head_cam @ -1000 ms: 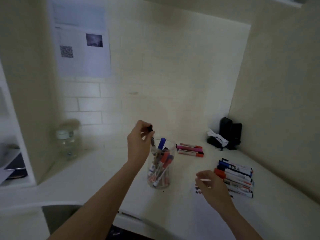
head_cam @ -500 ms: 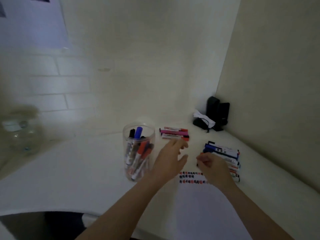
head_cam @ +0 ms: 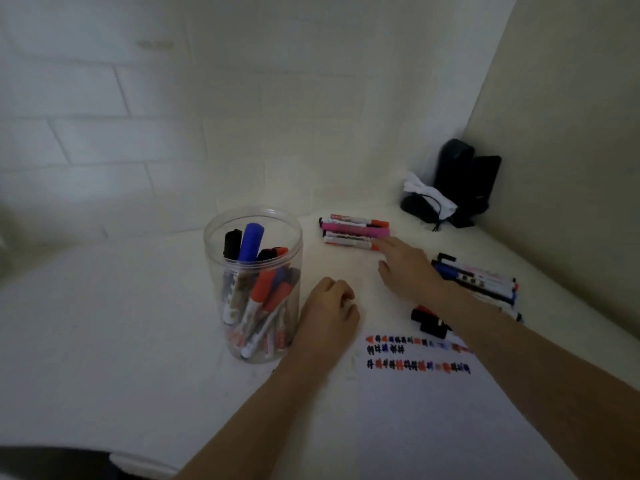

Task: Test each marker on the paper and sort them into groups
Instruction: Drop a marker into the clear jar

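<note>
Pink and orange-capped markers [head_cam: 355, 232] lie in a small group near the desk's [head_cam: 121, 306] far edge, long axes parallel to that edge, orange caps toward the right. A larger group of markers [head_cam: 478, 282] lies by the desk's right edge — axes slanting slightly, blue and black caps toward the left. Two loose black caps or markers [head_cam: 429, 320] sit beside the paper [head_cam: 415, 410], which carries rows of coloured test marks. Clear plastic jar [head_cam: 254, 289], upright and uncapped, holds many markers standing and leaning, caps mostly upward. Left hand [head_cam: 329, 313] rests just beside the jar, fingers curled, nothing visible in it. Right hand [head_cam: 405, 268] — fingers extended, index fingertip touching the nearest orange cap of the far group.
</note>
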`<state>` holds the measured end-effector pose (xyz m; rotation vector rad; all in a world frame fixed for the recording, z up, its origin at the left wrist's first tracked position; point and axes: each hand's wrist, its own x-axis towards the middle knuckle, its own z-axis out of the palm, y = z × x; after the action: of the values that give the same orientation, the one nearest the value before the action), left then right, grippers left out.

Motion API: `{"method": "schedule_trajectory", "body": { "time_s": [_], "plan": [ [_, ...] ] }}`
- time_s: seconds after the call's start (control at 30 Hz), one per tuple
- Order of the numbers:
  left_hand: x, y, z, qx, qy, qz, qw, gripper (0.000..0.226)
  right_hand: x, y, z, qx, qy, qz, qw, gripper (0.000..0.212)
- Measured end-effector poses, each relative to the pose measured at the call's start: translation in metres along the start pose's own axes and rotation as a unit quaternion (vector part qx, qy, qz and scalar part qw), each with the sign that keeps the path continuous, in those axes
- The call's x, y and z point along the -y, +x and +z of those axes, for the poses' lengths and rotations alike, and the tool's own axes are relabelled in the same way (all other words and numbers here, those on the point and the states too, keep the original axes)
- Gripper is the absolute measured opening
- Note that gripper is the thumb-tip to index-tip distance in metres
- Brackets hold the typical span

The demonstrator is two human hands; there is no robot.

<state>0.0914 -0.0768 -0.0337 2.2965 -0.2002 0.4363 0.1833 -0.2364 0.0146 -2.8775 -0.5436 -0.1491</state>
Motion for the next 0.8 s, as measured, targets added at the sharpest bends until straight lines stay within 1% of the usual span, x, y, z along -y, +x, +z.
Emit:
{"method": "schedule_trajectory", "body": {
  "time_s": [0.07,0.1,0.13,0.2,0.23,0.27,0.4,0.47,0.5,0.53,0.57,0.6,0.63,0.7,0.73,0.8],
  "plan": [
    [0.002,0.0,0.0,-0.003,-0.004,0.003,1.0,0.007,0.007,0.016,0.012,0.029,-0.024,0.006,0.999,0.052],
    [0.002,0.0,-0.001,-0.005,-0.004,0.007,1.0,0.007,0.01,0.019,0.017,0.028,-0.031,0.015,0.999,0.051],
    [0.002,0.0,-0.001,-0.007,-0.002,0.011,1.0,0.007,0.012,0.02,0.02,0.008,-0.04,0.024,0.999,0.048],
    [0.001,0.0,0.0,-0.013,-0.003,0.014,1.0,0.007,0.013,0.018,0.021,-0.073,-0.076,0.032,0.994,0.043],
    [0.001,0.0,0.0,-0.015,-0.003,0.012,1.0,0.007,0.014,0.016,0.021,-0.1,-0.099,0.028,0.99,0.043],
    [0.001,0.0,0.0,-0.016,-0.003,0.01,1.0,0.007,0.015,0.015,0.021,-0.104,-0.114,0.025,0.988,0.043],
    [0.002,-0.001,0.0,-0.01,-0.019,0.012,1.0,0.008,0.026,0.006,0.019,-0.046,-0.151,0.038,0.987,0.033],
    [0.0,-0.001,-0.002,-0.01,-0.02,0.011,1.0,0.008,0.032,-0.002,0.007,-0.04,-0.149,0.041,0.987,0.029],
    [0.0,-0.001,-0.002,-0.008,-0.019,0.011,1.0,0.008,0.035,-0.009,-0.002,-0.055,-0.124,0.041,0.99,0.028],
    [0.0,-0.001,-0.002,-0.008,-0.017,0.012,1.0,0.008,0.037,-0.018,-0.014,-0.076,-0.07,0.046,0.994,0.025],
    [0.0,-0.002,-0.002,-0.007,-0.015,0.011,1.0,0.007,0.039,-0.03,-0.026,-0.103,0.008,0.055,0.993,0.022],
    [0.001,-0.002,-0.002,-0.008,-0.014,0.009,1.0,0.007,0.041,-0.045,-0.038,-0.128,0.102,0.068,0.984,0.018],
    [0.001,-0.002,-0.001,-0.009,-0.015,0.005,1.0,0.008,0.041,-0.062,-0.048,-0.14,0.19,0.087,0.968,0.015],
    [0.003,-0.002,0.0,-0.007,-0.014,0.008,1.0,0.008,0.039,-0.102,-0.053,-0.11,0.337,0.128,0.926,0.011],
    [0.003,-0.003,0.0,-0.005,-0.005,0.018,1.0,0.009,0.036,-0.122,-0.05,-0.091,0.399,0.154,0.899,0.01],
    [0.001,-0.006,-0.001,0.007,0.021,0.039,0.999,0.014,0.027,-0.158,-0.043,-0.086,0.498,0.222,0.834,0.004]
  ]
}}
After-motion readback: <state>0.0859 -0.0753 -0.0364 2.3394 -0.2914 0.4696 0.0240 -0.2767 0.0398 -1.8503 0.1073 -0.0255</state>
